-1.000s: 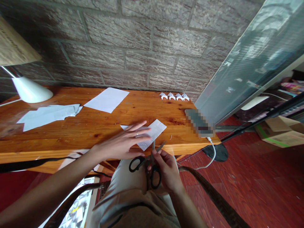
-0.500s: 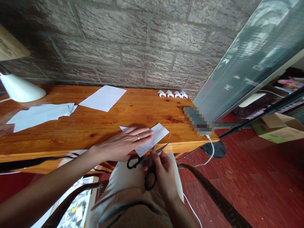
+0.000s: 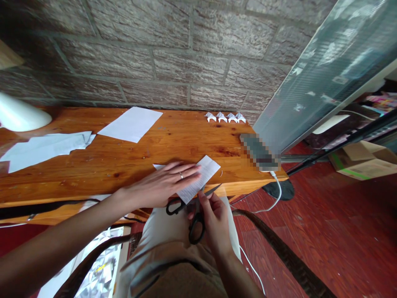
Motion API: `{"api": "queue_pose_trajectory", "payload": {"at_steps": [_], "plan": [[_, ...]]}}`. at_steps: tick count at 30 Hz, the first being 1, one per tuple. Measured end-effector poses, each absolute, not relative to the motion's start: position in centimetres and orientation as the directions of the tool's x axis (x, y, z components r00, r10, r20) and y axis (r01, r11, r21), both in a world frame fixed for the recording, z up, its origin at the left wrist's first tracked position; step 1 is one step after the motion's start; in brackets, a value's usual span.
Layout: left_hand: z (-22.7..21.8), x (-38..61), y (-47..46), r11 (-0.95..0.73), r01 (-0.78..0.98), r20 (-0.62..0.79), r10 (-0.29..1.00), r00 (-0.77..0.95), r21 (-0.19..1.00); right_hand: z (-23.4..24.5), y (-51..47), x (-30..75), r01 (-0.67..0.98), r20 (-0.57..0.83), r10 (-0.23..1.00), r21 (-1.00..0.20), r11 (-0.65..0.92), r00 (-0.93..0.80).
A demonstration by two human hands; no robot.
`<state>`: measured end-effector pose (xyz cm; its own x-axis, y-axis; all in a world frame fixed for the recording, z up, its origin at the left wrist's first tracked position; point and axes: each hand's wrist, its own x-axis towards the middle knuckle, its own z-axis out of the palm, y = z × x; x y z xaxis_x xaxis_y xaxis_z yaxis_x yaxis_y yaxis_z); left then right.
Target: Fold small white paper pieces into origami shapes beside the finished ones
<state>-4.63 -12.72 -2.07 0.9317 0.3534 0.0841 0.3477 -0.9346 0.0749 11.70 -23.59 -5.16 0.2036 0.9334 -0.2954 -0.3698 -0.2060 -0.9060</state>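
Note:
Under my left hand lies a folded sheet of printed paper at the table's front edge. The fingers of that hand are stretched out flat across it, a ring on one of them. My right hand grips a pair of black-handled scissors near the pivot. Their blades are spread apart, one pointing up and right, close to the paper's lower edge. Both handle loops hang over my lap, with no finger seen through them. A thin curved paper strip rests beside the paper's right corner.
On the wooden table are a white sheet and a stack of paper pieces at left. Several small folded paper shapes line the back. A blurred-out phone with a white cable lies at the right end.
The view has shifted slightly, so the table items sit a little higher and further left. Both hands, the paper and the scissors keep nearly the same positions.

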Motion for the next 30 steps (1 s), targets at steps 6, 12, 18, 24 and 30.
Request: {"api": "queue_pose_trajectory", "payload": {"at_steps": [6,12,18,24,30], "plan": [[-2.1,-3.6,-12.9,-0.936,0.345,0.08,0.35,0.933,0.068,-5.4,-23.4,12.7,-0.393,-0.294,0.934,-0.898,-0.197,0.204],[-2.2,-3.5,-12.8,-0.942,0.329,0.049,0.333,0.942,0.073,-5.8,-23.5,12.5,-0.395,-0.271,0.934,-0.904,-0.165,0.232],[-2.0,-3.5,-12.8,-0.942,0.326,0.052,0.331,0.942,0.084,-5.7,-23.6,12.2,-0.41,-0.265,0.929,-0.901,-0.143,0.259],[-2.1,-3.5,-12.8,-0.945,0.318,0.07,0.323,0.944,0.08,-5.9,-23.8,12.7,-0.422,-0.26,0.934,-0.896,-0.139,0.243],[-2.2,-3.6,-12.8,-0.946,0.31,0.094,0.319,0.943,0.095,-5.9,-23.8,13.2,-0.421,-0.275,0.937,-0.892,-0.164,0.217]]}}
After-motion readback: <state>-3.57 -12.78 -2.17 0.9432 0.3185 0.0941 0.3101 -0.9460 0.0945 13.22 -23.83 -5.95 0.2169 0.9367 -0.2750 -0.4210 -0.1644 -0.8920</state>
